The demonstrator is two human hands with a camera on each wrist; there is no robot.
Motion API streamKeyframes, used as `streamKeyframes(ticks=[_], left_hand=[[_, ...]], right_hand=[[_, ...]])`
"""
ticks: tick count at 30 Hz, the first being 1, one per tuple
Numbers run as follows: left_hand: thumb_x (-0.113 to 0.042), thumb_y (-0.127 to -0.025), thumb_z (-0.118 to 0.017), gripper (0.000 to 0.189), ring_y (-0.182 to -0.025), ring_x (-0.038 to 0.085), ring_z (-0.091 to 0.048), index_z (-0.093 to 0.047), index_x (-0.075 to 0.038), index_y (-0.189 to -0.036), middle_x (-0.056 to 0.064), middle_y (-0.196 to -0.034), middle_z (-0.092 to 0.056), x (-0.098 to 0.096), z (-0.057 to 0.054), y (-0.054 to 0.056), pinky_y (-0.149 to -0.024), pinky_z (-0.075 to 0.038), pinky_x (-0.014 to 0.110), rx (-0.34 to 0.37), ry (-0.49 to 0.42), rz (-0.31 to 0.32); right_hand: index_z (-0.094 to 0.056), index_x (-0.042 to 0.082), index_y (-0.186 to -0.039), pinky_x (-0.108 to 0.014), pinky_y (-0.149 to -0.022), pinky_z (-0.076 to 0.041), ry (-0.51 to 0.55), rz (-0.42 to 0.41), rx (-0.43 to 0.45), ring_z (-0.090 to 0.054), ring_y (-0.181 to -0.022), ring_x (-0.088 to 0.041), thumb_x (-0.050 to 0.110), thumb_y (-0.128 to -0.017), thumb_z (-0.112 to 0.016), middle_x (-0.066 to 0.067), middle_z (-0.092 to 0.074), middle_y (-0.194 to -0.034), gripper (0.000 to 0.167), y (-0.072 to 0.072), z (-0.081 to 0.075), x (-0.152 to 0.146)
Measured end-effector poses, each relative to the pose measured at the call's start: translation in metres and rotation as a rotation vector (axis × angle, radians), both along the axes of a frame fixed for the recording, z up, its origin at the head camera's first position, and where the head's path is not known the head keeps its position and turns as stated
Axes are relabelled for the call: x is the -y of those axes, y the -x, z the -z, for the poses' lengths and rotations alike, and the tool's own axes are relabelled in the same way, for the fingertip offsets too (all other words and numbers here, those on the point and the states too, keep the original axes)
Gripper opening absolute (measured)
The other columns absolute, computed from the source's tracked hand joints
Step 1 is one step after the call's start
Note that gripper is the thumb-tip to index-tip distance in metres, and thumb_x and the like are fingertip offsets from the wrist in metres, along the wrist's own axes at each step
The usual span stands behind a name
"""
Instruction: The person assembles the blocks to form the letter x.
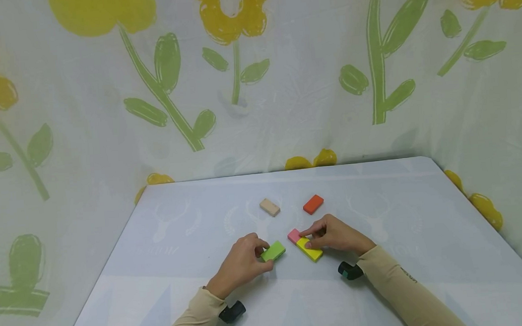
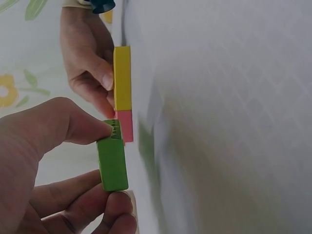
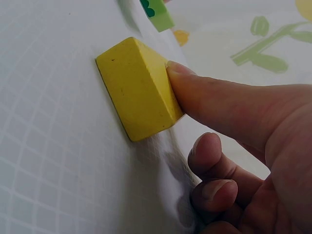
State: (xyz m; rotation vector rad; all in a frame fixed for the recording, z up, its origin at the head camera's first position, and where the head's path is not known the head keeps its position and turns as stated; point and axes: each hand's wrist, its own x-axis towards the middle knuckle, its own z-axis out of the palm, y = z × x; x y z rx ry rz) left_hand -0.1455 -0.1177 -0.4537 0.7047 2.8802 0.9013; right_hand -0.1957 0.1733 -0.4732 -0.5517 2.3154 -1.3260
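My left hand (image 1: pixel 240 263) holds a light green toy block (image 1: pixel 273 251) between thumb and fingers; dark printing shows on one narrow side in the left wrist view. To its right, a yellow block (image 1: pixel 312 252) and a pink block (image 1: pixel 294 235) lie end to end on the table in a slanting line. My right hand (image 1: pixel 337 233) touches this pair from above, thumb on the yellow block's upper face and index fingertip near where the two meet. Its other fingers bend beside the yellow block in the right wrist view, away from it.
Farther back on the white table (image 1: pixel 192 223) lie a plain wooden block (image 1: pixel 270 207) and an orange-red block (image 1: pixel 313 204). A flower-printed curtain (image 1: pixel 300 79) hangs behind the table. Dark wrist cameras, one a black unit (image 1: pixel 232 312), sit under both sleeves.
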Motion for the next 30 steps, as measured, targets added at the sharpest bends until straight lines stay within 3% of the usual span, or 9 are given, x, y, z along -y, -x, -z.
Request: streamKeyframes(ticks=[16, 30], left_hand=[[-0.018, -0.077, -0.081, 0.029, -0.076, 0.007, -0.055, -0.08, -0.003, -0.102, -0.002, -0.084, -0.063, -0.0072, 0.0017, 0.0035, -0.068, -0.046, 0.021, 0.043, 0.015, 0.002], [-0.019, -0.076, -0.081, 0.029, -0.074, 0.005, -0.054, -0.08, -0.003, -0.1, -0.002, -0.082, -0.063, -0.0092, 0.0078, 0.0083, -0.067, -0.046, 0.02, 0.026, 0.017, 0.025]], right_hand=[[-0.077, 0.01, -0.122, -0.021, -0.057, -0.032, -0.003, -0.002, -0.004, -0.046, -0.064, -0.012, 0.017, -0.09, -0.08, 0.002, -0.047, -0.066, 0.033, -0.0002, 0.0004, 0.0001], [-0.077, 0.011, -0.122, -0.021, -0.058, -0.034, -0.009, 0.008, 0.007, -0.047, -0.064, -0.013, 0.017, -0.091, -0.08, 0.003, -0.047, -0.066, 0.032, -0.0009, -0.0019, 0.0016]])
